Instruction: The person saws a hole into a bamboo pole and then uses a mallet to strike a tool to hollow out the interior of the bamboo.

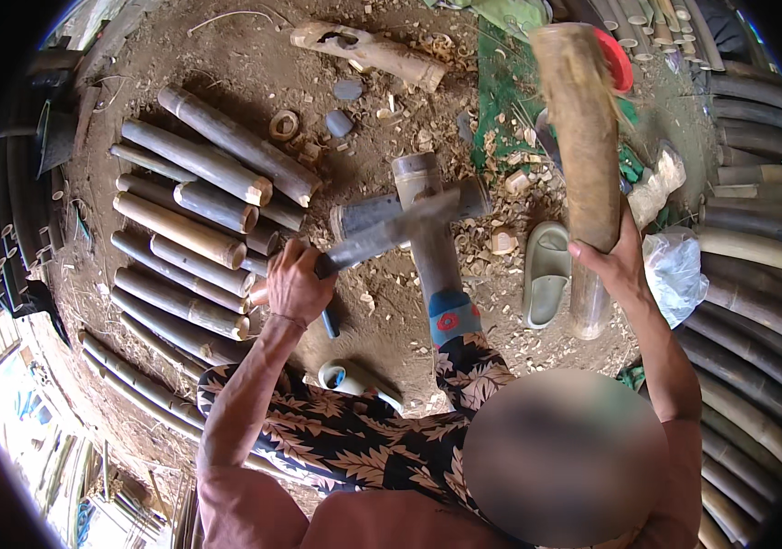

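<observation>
My left hand [298, 285] is closed around the handle of a machete [382, 240]. Its broad blade reaches to the right across a grey bamboo tube [434, 247], which runs lengthwise ahead of my blue-socked leg [455, 316]. Whether the edge has entered the bamboo cannot be made out. Another short bamboo piece [354, 220] lies crosswise under the blade and tube. My right hand [618, 261] grips a thick wooden club [583, 137] around its lower part, with the frayed, heavy end pointing away from me, to the right of the blade.
Cut bamboo tubes [181, 227] lie in rows on the left. Long bamboo poles [748, 320] line the right side. A hollowed bamboo piece [382, 59] rests at the back. Green slippers [546, 274], a clear plastic bag [674, 274] and scattered chips are on the dirt floor.
</observation>
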Tool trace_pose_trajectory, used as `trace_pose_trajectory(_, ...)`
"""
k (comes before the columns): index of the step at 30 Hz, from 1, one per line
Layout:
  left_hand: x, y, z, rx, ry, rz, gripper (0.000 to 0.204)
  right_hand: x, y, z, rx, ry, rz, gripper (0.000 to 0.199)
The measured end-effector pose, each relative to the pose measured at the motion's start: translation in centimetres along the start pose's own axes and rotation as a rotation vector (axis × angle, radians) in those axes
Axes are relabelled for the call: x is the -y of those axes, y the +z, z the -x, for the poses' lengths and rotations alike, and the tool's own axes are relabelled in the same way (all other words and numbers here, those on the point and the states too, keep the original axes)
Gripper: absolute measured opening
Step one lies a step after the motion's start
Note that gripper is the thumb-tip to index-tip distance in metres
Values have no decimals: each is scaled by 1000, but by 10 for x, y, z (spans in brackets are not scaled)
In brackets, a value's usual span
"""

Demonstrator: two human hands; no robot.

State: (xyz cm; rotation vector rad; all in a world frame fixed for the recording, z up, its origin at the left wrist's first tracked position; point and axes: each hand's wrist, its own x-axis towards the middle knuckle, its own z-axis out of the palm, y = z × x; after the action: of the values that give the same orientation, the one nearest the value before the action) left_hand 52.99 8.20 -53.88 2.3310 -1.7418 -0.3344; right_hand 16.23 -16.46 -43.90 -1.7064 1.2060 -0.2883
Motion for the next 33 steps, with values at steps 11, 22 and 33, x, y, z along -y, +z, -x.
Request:
trace_pose_trajectory(11, 3, 5, 5, 385, -82, -9, 22, 17, 10, -6, 97, -83, 52, 97)
trace_pose_trajectory(22, 2, 2, -4, 469, -126, -17, 23, 11, 19, -8, 142, -95, 60, 95)
trace_pose_trajectory(33, 9, 11, -25, 629, -130, -11, 24, -10, 45, -14, 407, -1034, 519, 80)
